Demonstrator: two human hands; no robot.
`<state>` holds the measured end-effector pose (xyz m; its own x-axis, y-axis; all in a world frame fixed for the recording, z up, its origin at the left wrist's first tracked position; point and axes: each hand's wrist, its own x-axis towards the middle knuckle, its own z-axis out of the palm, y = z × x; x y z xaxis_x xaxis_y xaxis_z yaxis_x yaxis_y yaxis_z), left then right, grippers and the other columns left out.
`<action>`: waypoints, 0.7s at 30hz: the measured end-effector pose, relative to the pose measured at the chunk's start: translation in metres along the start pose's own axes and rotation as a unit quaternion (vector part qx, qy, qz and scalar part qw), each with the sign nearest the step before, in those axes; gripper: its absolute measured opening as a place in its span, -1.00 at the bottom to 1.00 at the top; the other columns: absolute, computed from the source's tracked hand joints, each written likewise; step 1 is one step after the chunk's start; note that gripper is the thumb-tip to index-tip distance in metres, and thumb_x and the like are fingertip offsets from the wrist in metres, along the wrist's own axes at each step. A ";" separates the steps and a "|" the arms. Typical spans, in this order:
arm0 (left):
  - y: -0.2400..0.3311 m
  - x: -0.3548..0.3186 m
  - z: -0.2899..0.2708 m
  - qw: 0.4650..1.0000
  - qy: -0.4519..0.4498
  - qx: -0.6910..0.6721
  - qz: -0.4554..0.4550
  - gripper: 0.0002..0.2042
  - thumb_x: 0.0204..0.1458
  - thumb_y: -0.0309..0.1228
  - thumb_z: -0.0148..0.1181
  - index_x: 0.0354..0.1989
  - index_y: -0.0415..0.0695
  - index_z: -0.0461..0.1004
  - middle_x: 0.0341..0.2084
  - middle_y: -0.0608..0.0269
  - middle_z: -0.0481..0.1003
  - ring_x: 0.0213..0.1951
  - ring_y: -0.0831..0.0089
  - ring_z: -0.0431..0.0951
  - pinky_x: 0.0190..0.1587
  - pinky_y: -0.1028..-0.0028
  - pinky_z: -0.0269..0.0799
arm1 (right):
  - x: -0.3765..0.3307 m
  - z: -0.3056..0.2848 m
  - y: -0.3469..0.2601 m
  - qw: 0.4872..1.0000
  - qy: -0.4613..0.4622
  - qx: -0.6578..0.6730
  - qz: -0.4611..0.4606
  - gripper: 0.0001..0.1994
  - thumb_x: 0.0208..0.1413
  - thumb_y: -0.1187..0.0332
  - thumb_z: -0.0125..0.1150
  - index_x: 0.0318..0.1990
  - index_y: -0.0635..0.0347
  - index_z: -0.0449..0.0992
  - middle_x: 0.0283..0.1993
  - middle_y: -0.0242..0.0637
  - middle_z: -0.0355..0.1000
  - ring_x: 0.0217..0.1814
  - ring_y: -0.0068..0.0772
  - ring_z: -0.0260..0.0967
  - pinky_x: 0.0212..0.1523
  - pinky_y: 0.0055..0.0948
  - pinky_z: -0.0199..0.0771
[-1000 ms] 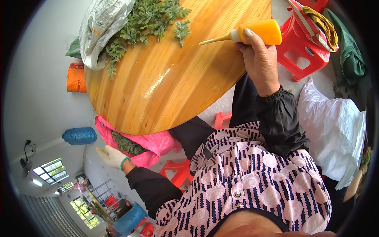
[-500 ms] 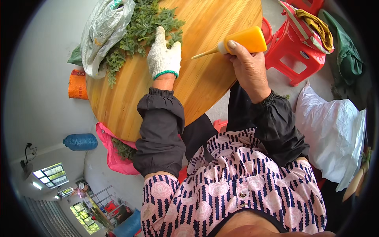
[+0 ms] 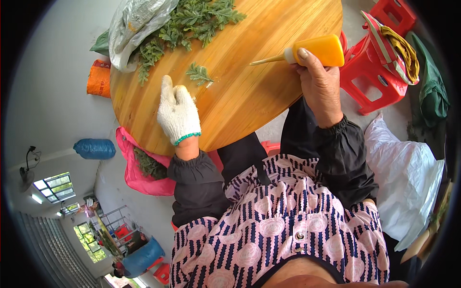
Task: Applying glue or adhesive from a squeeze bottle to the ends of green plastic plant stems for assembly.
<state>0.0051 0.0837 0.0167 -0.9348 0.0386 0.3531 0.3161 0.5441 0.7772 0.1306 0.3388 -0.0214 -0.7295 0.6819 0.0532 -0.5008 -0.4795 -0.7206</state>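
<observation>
The round wooden table (image 3: 249, 96) is honey-yellow with fine grain stripes, and green leafy sprigs (image 3: 192, 21) lie at its far edge. The squeeze bottle (image 3: 319, 50) is orange, and the knitted glove (image 3: 178, 115) is white with a green cuff. The blouse (image 3: 283, 225) has dark blue stripes and pink roses, the plastic stool (image 3: 377, 77) is red.

clear plastic bag (image 3: 137, 21) of greens on table's far left; orange sack (image 3: 98, 78) below.

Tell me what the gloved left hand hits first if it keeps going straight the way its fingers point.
Probably the pile of green leafy sprigs by the plastic bag. The left hand points up the wooden table; the single sprig lies just right of that line.
</observation>
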 end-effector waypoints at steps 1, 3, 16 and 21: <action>0.003 -0.002 -0.005 0.995 0.032 0.052 0.084 -0.51 0.23 -0.47 0.12 0.34 -0.36 0.36 -0.16 0.10 0.64 -0.38 0.51 0.52 -0.27 0.45 0.49 | -0.001 -0.001 0.000 1.000 -0.006 -0.002 -0.004 -0.72 0.18 0.31 0.45 -0.06 0.26 0.56 -0.18 -0.37 0.56 -0.17 -0.58 0.48 -0.10 -0.51 0.46; 0.016 -0.001 -0.010 0.994 0.014 0.078 0.080 -0.53 0.26 -0.52 0.10 0.35 -0.40 0.34 0.32 0.04 0.43 -0.08 0.56 0.55 0.01 0.60 0.44 | -0.003 -0.001 -0.003 1.000 0.010 -0.004 -0.014 -0.72 0.18 0.30 0.45 -0.07 0.27 0.57 -0.18 -0.36 0.57 -0.17 -0.57 0.49 -0.09 -0.50 0.47; -0.015 0.018 0.036 0.945 -0.145 0.173 0.236 -0.37 0.10 -0.36 0.38 0.39 -0.05 0.36 -0.05 -0.03 0.64 -0.05 0.14 0.66 0.08 0.16 0.51 | 0.025 0.037 -0.018 0.987 -0.118 -0.066 -0.081 -0.76 0.12 0.35 0.48 -0.15 0.29 0.62 -0.23 -0.30 0.63 -0.16 -0.45 0.59 -0.08 -0.42 0.59; 0.001 0.001 0.040 0.936 -0.144 0.268 0.179 -0.22 0.10 -0.10 0.35 0.50 0.01 0.19 0.01 0.06 0.59 0.12 0.01 0.51 0.33 -0.35 0.01 | 0.049 0.061 -0.010 0.947 -0.238 -0.202 -0.074 -0.51 0.05 0.47 0.50 0.15 0.16 0.47 0.02 -0.35 0.53 0.06 -0.50 0.48 0.08 -0.43 0.51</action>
<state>-0.0018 0.1174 -0.0032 -0.8137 0.4812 0.3262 0.5631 0.7919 0.2362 0.0712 0.3437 0.0309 -0.8414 0.3521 0.4101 -0.4643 -0.0824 -0.8819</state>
